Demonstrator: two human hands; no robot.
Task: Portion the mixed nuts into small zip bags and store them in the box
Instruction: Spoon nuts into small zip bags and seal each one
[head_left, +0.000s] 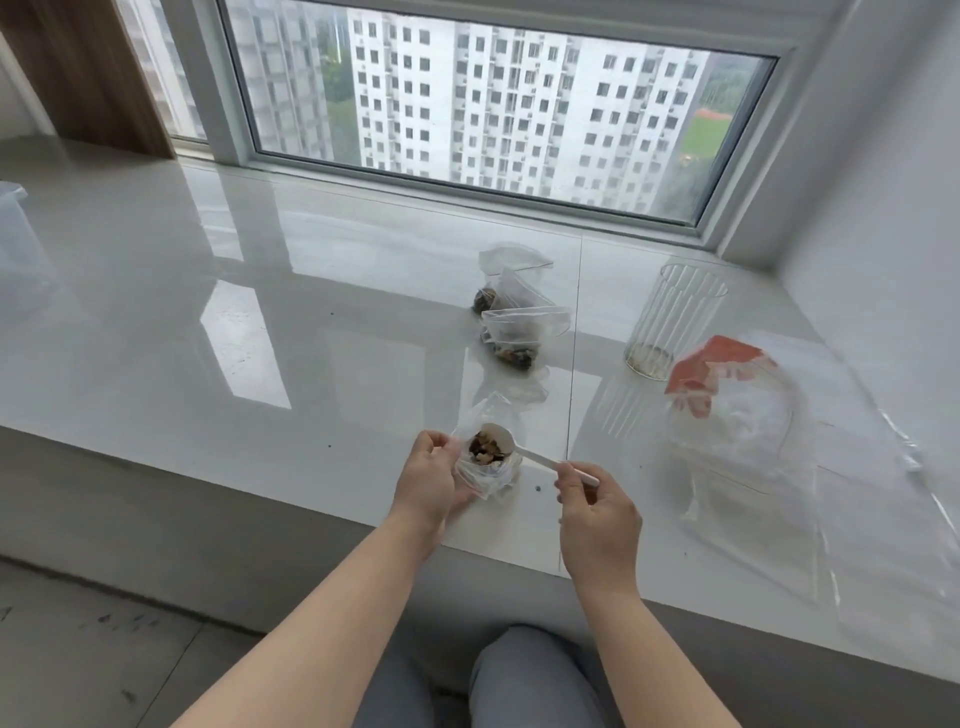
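Head view. A person sits facing a glossy white window ledge (260, 291). The left hand (431, 480) grips the near side of a small zip bag (485, 465), fingers curled round its rim, apparently to hold the mouth open and upright just inside the ledge's front edge. The right hand (597, 512) pinches the handle of a white plastic spoon (524, 453) between thumb and fingertips. The spoon's bowl lies over the bag's mouth, loaded with mixed nuts (485, 449), a pose that suits tipping a portion in without spilling.

Farther toward the window, about mid-ledge, lie two filled zip bags (511, 332), one just behind the other, each with a dark clump of nuts in its lower corner. They seem set aside as finished portions; whether their zips are closed cannot be told. An empty-looking bag (511, 257) lies just behind them.

Toward the right end of the ledge stands a ribbed clear glass jar (670, 317), upright, with only a thin layer of pale residue at its bottom, so the supply appears nearly used. Beside it, nearer the front edge, lies a large crumpled clear bag with a red patch (727, 410).

A translucent container (13, 228) shows at the far left edge of the ledge, well apart from the bags; it may be the storage box, though too little is visible to tell.
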